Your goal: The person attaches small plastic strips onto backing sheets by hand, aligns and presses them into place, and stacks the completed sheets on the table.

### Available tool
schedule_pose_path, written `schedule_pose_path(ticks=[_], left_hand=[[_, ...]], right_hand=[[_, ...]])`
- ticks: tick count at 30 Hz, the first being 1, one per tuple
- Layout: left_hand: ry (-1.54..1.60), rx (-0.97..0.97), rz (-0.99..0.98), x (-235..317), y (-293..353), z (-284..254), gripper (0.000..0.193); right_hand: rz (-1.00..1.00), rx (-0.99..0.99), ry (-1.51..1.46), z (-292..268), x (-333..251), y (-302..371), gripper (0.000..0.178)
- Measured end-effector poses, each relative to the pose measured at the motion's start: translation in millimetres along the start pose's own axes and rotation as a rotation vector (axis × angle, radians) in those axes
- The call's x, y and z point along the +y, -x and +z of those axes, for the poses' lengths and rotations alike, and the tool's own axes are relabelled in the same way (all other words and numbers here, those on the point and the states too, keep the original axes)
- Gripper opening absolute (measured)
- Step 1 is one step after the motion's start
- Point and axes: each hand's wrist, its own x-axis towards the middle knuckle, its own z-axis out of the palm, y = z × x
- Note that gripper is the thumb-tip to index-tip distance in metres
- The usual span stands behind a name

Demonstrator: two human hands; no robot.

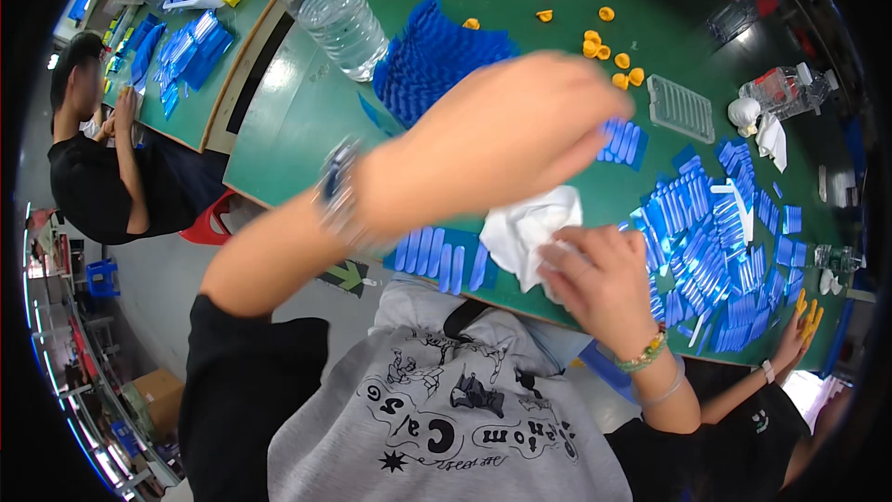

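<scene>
My left hand (548, 116) is smeared by motion above the green table; its fingers are too blurred to read. Just beyond its fingertips lies a sheet with blue strips (621, 144). My right hand (606, 279) is closed on a crumpled white cloth (525, 232) at the table's near edge. Another row of blue strips (432, 253) on a blue sheet lies left of the cloth, beneath my left forearm. To the right of my hands spreads a large heap of glossy blue strips (706, 251).
A stack of ridged blue sheets (437, 60) stands beside a large water bottle (339, 23). Several orange finger cots (595, 45) are scattered farther back, near a clear plastic tray (680, 109). Co-workers sit at the left (102, 158) and at the lower right, one with orange-covered fingertips (806, 318).
</scene>
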Motion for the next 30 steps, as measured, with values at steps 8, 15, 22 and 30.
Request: schedule_pose_path(ticks=[8,15,22,30], left_hand=[[-0.254,-0.161,-0.285,46,191,-22,0.038],[-0.366,-0.002,-0.036,38,222,7,0.014],[-0.286,0.028,0.022,61,218,23,0.011],[0.183,-0.009,-0.333,57,171,18,0.038]], right_hand=[[0.314,0.385,0.337,12,-34,9,0.034],[0.773,0.269,-1.347,88,-117,38,0.075],[0.957,0.489,-1.481,94,-120,26,0.072],[0.916,0.473,-1.425,72,-101,44,0.072]])
